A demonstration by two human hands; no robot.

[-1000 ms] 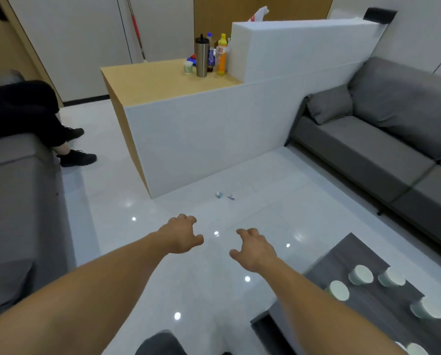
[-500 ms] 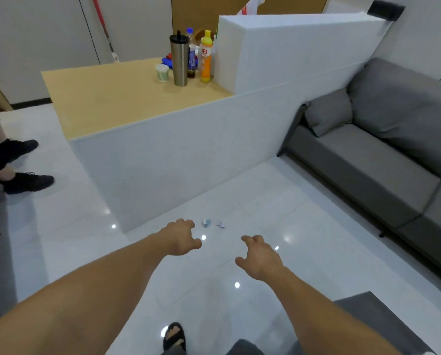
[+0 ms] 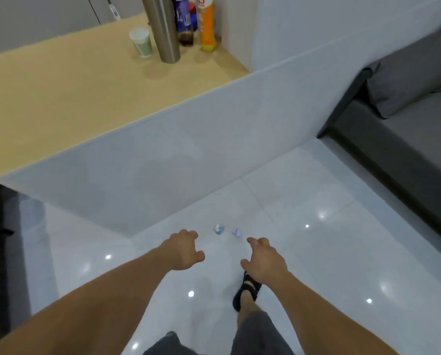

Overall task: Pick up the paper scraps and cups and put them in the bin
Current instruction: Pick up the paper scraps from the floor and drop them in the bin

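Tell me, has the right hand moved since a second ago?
Yes. The right hand has moved forward, toward the white counter front. It now hangs just short of the paper scraps, not touching them.

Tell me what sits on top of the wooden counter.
On the counter stand a paper cup, a steel tumbler, a dark drink bottle and an orange bottle. Whatever lies behind the tumbler and bottles is covered.
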